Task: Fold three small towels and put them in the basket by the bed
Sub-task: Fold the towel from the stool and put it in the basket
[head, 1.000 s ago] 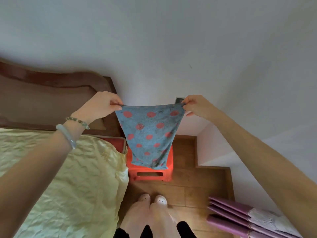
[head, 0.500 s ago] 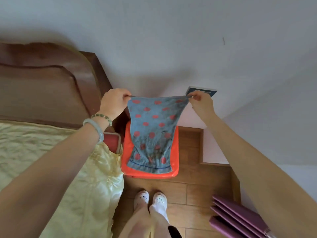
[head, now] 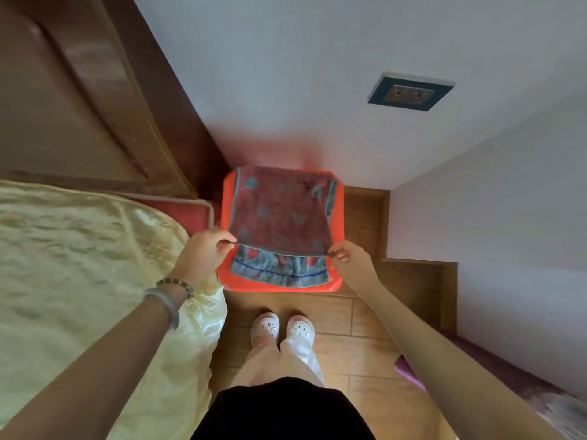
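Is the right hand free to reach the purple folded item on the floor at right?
Probably not: the right hand pinches a corner of the polka-dot small towel over the orange basket.

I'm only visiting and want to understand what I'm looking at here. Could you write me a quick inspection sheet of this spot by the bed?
Surface: orange plastic basket or stool on the wooden plank floor, beside the bed; which of the two it is cannot be told.
Job's things: blue towel with red dots, draped over the orange top, its near part doubled over a lower layer with a blue stripe.
Clutter: purple folded item at the right edge, blurred.
Hands: left hand and right hand each pinch a near corner of the towel.
Cables: nothing seen.
Surroundings: yellow satin bedspread, brown wooden headboard, wall socket, white clogs.
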`<state>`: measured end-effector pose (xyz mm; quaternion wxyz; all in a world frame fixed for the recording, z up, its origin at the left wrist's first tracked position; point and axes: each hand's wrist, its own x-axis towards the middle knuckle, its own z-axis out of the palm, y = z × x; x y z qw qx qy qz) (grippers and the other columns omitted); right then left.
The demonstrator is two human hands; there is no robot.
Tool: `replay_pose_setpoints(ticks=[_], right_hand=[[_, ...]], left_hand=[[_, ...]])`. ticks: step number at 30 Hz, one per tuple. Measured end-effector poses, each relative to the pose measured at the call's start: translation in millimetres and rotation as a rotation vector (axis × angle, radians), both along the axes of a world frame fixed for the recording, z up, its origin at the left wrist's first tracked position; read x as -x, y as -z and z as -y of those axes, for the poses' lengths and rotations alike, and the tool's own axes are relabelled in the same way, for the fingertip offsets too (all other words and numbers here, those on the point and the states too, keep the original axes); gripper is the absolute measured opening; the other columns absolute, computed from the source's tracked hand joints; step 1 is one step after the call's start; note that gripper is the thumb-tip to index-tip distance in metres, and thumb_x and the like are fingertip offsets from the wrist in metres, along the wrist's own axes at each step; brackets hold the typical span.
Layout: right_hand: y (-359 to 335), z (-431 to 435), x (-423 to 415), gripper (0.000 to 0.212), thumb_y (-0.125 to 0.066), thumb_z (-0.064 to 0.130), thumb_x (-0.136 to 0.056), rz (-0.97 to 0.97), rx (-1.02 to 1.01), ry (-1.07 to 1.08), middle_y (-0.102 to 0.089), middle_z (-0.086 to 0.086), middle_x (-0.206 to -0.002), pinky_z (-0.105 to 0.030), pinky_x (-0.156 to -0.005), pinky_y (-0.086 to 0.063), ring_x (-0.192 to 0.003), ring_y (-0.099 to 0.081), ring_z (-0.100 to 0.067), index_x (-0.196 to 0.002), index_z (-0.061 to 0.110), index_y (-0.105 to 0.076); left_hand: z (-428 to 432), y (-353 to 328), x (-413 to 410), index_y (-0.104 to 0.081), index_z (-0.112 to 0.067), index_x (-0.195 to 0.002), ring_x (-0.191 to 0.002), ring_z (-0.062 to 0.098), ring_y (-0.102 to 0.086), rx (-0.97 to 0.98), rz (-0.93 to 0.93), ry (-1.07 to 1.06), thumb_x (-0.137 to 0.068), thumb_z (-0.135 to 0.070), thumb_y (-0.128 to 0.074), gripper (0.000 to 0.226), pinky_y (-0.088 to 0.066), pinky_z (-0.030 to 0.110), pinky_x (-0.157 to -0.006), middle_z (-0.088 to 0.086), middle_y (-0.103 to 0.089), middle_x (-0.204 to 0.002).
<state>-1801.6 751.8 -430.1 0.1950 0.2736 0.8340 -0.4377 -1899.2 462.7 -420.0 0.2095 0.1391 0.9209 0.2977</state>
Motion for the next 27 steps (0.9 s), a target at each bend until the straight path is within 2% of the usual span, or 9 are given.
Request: replay_pose_setpoints(ticks=[4,7,10,14,18,20,21,23,27], right_hand=[[21,7,-26,0.025,-0.052,-0.006,-0.073,0.041,-0.078,-0.075,-0.057,-0.001,-0.070,-0.019,-0.066,-0.036,-0.066,-0.050,-0.016,-0.091,0.007,-0.065],[31,6,-35,0.026,-0.053,-0.006,-0.071,-0.017,-0.123,-0.129,-0.055,0.002,-0.070,-0.026,-0.068,-0.041,-0.069,-0.051,-0.018,-0.091,0.007,-0.063],[38,7,-42,0.026,-0.058,-0.004,-0.070,-0.056,-0.163,-0.233,-0.057,0.001,-0.077,-0.028,-0.070,-0.042,-0.073,-0.050,-0.016,-0.093,0.009,-0.061],[49,7,-46,0.036,-0.070,-0.003,-0.060,-0.102,-0.216,-0.429,-0.060,-0.009,-0.089,-0.025,-0.076,-0.038,-0.083,-0.056,-0.029,-0.093,0.006,-0.060],[48,6,-39,0.031,-0.068,-0.004,-0.063,-0.123,-0.247,-0.463,-0.060,-0.014,-0.089,-0.032,-0.077,-0.041,-0.084,-0.058,-0.034,-0.092,0.003,-0.062],[45,4,-35,0.027,-0.068,-0.001,-0.067,-0.134,-0.276,-0.514,-0.061,-0.015,-0.090,-0.039,-0.075,-0.047,-0.083,-0.060,-0.034,-0.093,0.003,-0.062],[43,3,-34,0.026,-0.068,0.000,-0.067,-0.150,-0.284,-0.538,-0.062,-0.015,-0.088,-0.038,-0.071,-0.049,-0.081,-0.061,-0.034,-0.092,0.003,-0.063],[41,0,-34,0.025,-0.063,0.000,-0.066,-0.196,-0.271,-0.516,-0.063,-0.014,-0.084,-0.035,-0.067,-0.051,-0.073,-0.063,-0.031,-0.090,0.002,-0.064],[27,-4,-25,0.030,-0.059,-0.003,-0.070,-0.169,-0.229,-0.237,-0.066,-0.011,-0.091,-0.028,-0.074,-0.049,-0.071,-0.055,-0.014,-0.098,0.004,-0.067]], left_hand=[[10,26,-23,-0.071,-0.007,-0.090,-0.078,0.019,-0.068,0.011,0.046,0.007,-0.081,-0.002,-0.067,0.011,-0.055,0.032,-0.076,0.006,-0.071,-0.089],[12,36,-33,-0.070,-0.007,-0.088,-0.077,0.018,-0.066,0.006,0.041,0.042,-0.081,-0.002,-0.067,0.009,-0.053,0.026,-0.074,0.004,-0.069,-0.087],[12,43,-38,-0.069,-0.007,-0.085,-0.076,0.020,-0.065,0.030,0.016,0.099,-0.076,-0.002,-0.072,0.011,-0.047,0.021,-0.071,0.004,-0.067,-0.084],[14,48,-35,-0.067,-0.004,-0.089,-0.082,0.025,-0.060,0.102,0.021,0.234,-0.062,-0.003,-0.083,0.031,-0.036,0.019,-0.076,0.007,-0.063,-0.087],[16,53,-32,-0.066,-0.006,-0.097,-0.087,0.022,-0.057,0.163,-0.009,0.292,-0.069,-0.004,-0.077,0.030,-0.036,0.019,-0.077,0.004,-0.061,-0.095],[15,53,-30,-0.067,-0.005,-0.094,-0.085,0.022,-0.059,0.143,-0.036,0.289,-0.072,-0.005,-0.076,0.025,-0.039,0.022,-0.074,0.004,-0.063,-0.093],[15,51,-28,-0.067,-0.005,-0.092,-0.082,0.022,-0.061,0.129,-0.057,0.284,-0.073,-0.005,-0.075,0.021,-0.041,0.023,-0.072,0.005,-0.064,-0.091],[14,46,-28,-0.068,-0.005,-0.089,-0.077,0.022,-0.063,0.109,-0.094,0.273,-0.075,-0.005,-0.073,0.014,-0.043,0.024,-0.068,0.005,-0.066,-0.086],[10,24,-24,-0.067,-0.005,-0.085,-0.066,0.018,-0.058,0.062,-0.157,0.195,-0.075,0.000,-0.070,0.011,-0.049,0.029,-0.063,0.005,-0.065,-0.080]])
